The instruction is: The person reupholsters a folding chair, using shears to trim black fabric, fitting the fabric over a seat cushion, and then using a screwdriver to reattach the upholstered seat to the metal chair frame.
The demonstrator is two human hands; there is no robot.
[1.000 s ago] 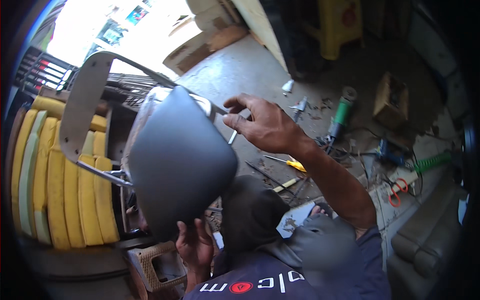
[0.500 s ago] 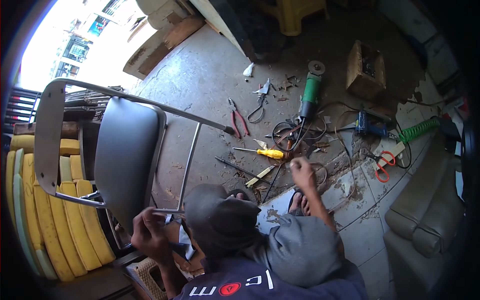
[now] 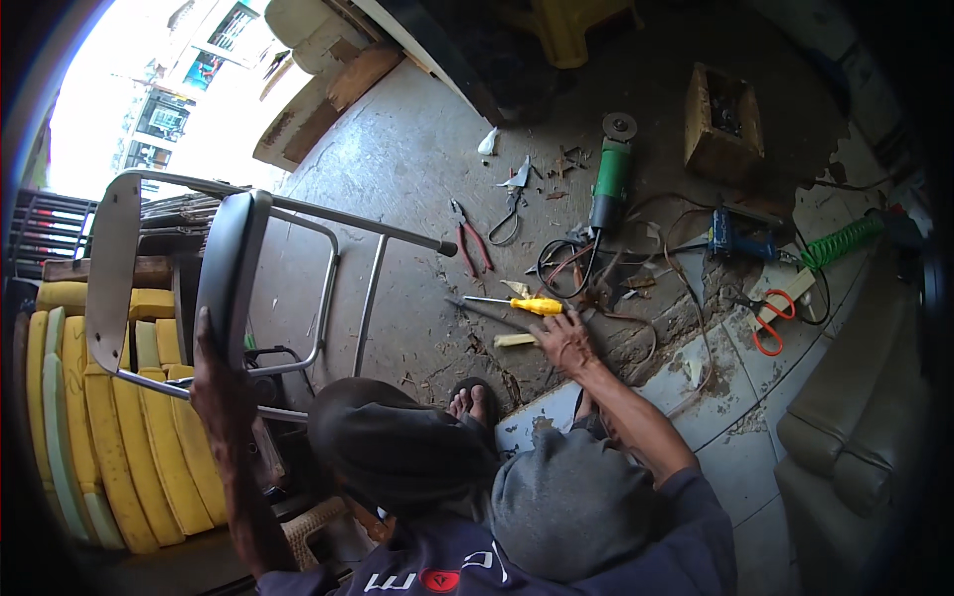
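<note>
reaching right hand (image 3: 562, 341) now nearer yellow screwdriver (image 3: 527, 305) than before

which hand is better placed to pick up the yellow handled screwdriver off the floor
Right. The right hand is down at the floor, its fingers just beside the yellow-handled screwdriver. The left hand is up on the chair, apparently steadying its seat, well away from the tools.

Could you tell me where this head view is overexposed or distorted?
In the head view, the street top left is blown out white; the rim is black vignette; the chair frame bows with the fisheye; the floor tools, like the yellow screwdriver, stay sharp.
</note>
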